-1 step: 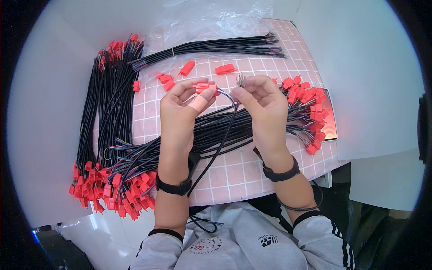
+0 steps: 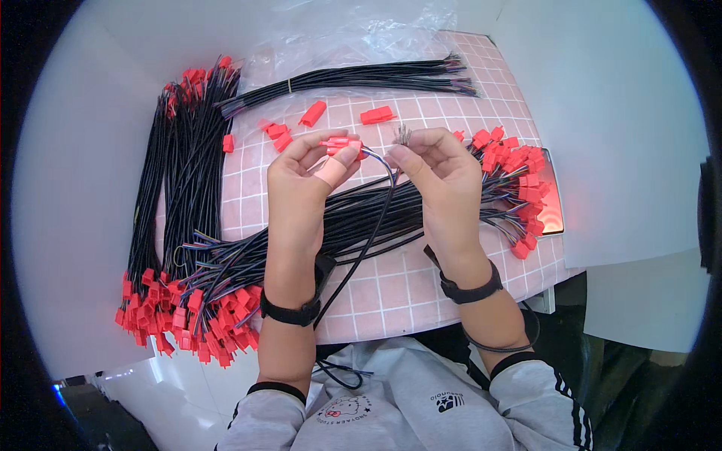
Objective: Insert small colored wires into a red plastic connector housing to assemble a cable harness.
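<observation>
My left hand (image 2: 307, 167) is closed around a red plastic connector housing (image 2: 344, 145), pinched between thumb and fingers. Thin coloured wires leave its right end and join a black cable (image 2: 374, 225), which hangs down past the near table edge. A little to the right, my right hand (image 2: 440, 161) pinches a small bunch of thin silvery-grey metal pieces (image 2: 404, 135), their tips pointing up; what they are exactly is too small to tell. Below both hands lies a thick bundle of black cables (image 2: 368, 214), with red housings (image 2: 519, 169) on its right end.
More black cables (image 2: 192, 173) with red housings stand along the left side. Loose red housings (image 2: 312, 113) lie beyond my hands, near a tied cable bundle (image 2: 346, 77) on clear plastic film (image 2: 353, 37). A phone-like device (image 2: 553, 195) rests at the right edge. White panels flank the table.
</observation>
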Demonstrator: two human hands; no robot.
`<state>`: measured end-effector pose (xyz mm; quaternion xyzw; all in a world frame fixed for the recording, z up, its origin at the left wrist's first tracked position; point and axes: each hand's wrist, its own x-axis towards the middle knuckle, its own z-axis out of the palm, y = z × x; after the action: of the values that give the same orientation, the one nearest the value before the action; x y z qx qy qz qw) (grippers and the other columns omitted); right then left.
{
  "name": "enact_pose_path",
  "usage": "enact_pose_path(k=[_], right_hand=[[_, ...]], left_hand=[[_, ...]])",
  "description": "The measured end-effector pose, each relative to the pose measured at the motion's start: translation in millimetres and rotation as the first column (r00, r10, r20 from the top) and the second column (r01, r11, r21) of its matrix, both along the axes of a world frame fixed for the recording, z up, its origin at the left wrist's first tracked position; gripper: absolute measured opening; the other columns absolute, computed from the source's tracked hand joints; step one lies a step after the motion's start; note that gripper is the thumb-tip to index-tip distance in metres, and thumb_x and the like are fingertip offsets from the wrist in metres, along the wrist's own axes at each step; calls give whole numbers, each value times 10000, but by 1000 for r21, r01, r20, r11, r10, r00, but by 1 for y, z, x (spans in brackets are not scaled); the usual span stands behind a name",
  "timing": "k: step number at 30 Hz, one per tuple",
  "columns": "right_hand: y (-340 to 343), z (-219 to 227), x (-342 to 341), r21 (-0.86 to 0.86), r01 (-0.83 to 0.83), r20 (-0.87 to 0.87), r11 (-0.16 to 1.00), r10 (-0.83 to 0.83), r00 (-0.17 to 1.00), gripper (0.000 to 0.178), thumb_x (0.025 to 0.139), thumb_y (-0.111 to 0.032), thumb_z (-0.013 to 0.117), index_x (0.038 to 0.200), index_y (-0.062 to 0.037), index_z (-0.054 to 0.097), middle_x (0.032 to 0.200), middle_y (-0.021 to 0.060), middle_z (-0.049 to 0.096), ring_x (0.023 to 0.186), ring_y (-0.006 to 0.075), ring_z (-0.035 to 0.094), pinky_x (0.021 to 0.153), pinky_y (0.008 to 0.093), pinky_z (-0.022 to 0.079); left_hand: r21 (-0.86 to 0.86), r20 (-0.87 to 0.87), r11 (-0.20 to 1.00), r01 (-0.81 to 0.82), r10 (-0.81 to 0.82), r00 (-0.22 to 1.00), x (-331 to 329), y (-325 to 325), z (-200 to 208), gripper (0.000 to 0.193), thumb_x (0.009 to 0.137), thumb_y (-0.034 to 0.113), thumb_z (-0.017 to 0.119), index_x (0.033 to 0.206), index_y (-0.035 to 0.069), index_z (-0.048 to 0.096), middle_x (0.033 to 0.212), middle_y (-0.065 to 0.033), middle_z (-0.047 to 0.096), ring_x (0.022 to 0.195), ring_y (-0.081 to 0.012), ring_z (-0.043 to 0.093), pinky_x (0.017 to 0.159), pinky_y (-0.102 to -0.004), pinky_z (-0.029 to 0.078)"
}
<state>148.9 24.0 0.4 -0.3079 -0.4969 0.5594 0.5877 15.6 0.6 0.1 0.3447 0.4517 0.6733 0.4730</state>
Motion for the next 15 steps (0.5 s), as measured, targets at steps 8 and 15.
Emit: enact_pose_path(k=[8,15], right_hand=[[-2,0,0,-31,-198,-12,980,198,980,83,751,-51,621,776,7,567,752,14,563,697,52,507,629,178,407],[0,-4,1,-54,-186,60,981,189,980,95,740,-75,631,724,-9,565,685,-6,539,639,32,475,573,164,378]], left_hand=[[-16,65,1000,11,-10,998,-3,0,0,219,734,9,602,937,-45,539,899,-136,588,827,-171,584,743,-269,500],[-4,97,998,61,-60,993,-2,-1,-1,239,732,10,603,953,-46,532,910,-141,590,823,-176,590,744,-274,499]])
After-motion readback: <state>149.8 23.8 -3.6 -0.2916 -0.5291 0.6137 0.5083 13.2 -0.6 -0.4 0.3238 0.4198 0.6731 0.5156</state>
